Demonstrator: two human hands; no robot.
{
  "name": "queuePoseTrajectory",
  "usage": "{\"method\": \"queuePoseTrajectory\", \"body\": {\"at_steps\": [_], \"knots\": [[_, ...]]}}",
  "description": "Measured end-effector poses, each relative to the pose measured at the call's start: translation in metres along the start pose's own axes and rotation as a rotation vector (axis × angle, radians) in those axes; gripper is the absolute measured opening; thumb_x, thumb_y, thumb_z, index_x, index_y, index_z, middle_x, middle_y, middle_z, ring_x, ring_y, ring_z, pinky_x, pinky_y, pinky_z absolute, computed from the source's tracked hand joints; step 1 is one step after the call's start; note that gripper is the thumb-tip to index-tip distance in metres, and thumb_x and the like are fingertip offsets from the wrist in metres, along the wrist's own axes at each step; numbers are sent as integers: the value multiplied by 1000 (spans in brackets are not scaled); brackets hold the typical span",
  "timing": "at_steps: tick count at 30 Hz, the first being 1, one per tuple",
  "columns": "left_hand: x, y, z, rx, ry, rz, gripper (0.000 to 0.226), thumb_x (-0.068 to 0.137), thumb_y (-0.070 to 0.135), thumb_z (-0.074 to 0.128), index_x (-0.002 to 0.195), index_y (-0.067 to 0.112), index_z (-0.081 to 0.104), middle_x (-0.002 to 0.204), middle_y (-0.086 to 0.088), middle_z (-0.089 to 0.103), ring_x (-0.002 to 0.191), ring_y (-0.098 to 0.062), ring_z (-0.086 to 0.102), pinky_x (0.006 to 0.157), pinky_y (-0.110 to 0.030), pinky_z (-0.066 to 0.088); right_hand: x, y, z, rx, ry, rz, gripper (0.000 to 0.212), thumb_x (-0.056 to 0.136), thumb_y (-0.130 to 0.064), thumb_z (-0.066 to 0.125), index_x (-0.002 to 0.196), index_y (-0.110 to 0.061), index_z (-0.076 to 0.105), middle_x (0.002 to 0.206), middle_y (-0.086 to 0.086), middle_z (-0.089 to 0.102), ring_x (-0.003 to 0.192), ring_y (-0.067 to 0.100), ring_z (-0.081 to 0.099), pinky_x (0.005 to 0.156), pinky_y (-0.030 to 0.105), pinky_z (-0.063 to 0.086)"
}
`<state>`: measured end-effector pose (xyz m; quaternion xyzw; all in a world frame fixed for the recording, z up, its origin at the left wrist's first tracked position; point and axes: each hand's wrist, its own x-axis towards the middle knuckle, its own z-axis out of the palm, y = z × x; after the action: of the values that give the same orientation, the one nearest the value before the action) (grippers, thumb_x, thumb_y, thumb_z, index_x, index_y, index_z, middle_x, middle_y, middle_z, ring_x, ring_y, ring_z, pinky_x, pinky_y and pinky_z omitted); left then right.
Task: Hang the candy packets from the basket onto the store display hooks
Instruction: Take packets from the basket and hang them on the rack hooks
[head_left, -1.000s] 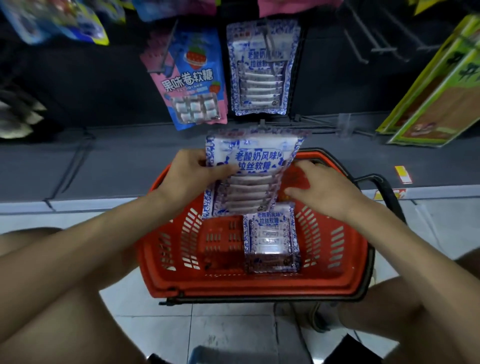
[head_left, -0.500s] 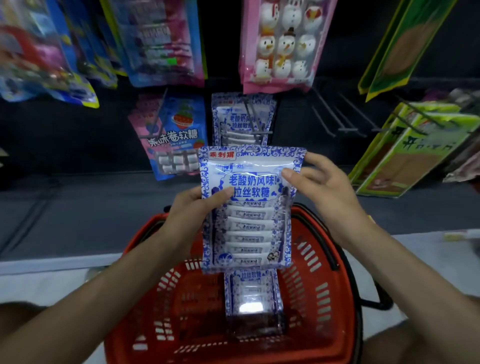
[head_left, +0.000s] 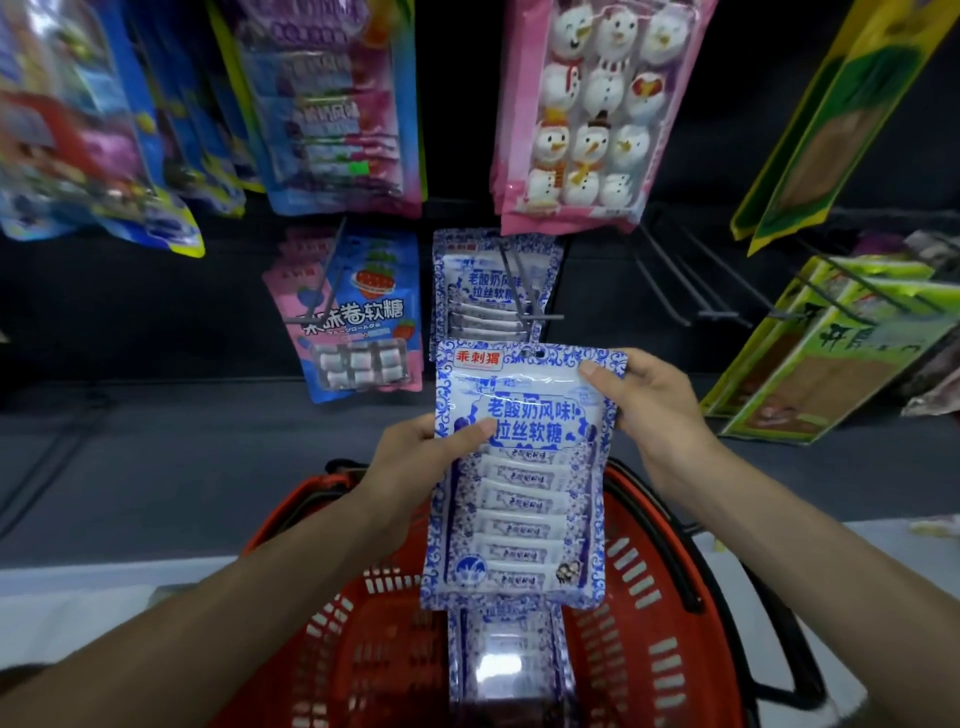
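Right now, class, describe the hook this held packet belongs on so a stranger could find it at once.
Start at the red basket and look up the dark wall to the pink snowman packet. The hook juts out just below it, right of the strawberry packet. It alone carries blue-and-white packets matching the held packet; the hooks to its right are bare.

snowman marshmallow pack (head_left: 587, 114) hanging up top | strawberry candy pack (head_left: 363, 317) lower left | green packs (head_left: 831, 353) right
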<state>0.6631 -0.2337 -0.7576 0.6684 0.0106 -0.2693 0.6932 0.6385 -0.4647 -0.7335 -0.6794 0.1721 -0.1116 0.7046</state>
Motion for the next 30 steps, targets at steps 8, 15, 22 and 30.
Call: {"method": "queuePoseTrajectory", "body": {"at_steps": [8,15,22,30], "knots": [[17,-5,12,-76,69,-10,21,88,38,80,107,28,78,93,23,77,84,7,72,101,-35,48,22,-2,11,19,73,-36,7,97,-12,73,103,-12,75,97,3,82,85,17,79,72,29,61],[24,-5,18,-118,139,-5,20,87,35,82,103,23,81,99,12,81,94,-7,75,88,-30,51,31,-3,15,63,80,-26,6,96,-7,72,100,-12,74,92,2,82,79,12,77,66,24,60],[20,-4,26,-102,165,50,24,88,35,82,108,22,79,99,15,80,95,-4,75,101,-36,51,34,-3,14,82,85,-16,7,96,-9,72,103,-10,74,90,3,81,77,14,78,62,26,60],[27,-4,22,-107,202,39,53,79,50,87,121,19,74,121,3,77,115,-20,71,110,-49,50,38,-2,16,48,100,79,17,96,-15,75,109,-4,73,96,10,81,80,21,79,62,29,62]]}}
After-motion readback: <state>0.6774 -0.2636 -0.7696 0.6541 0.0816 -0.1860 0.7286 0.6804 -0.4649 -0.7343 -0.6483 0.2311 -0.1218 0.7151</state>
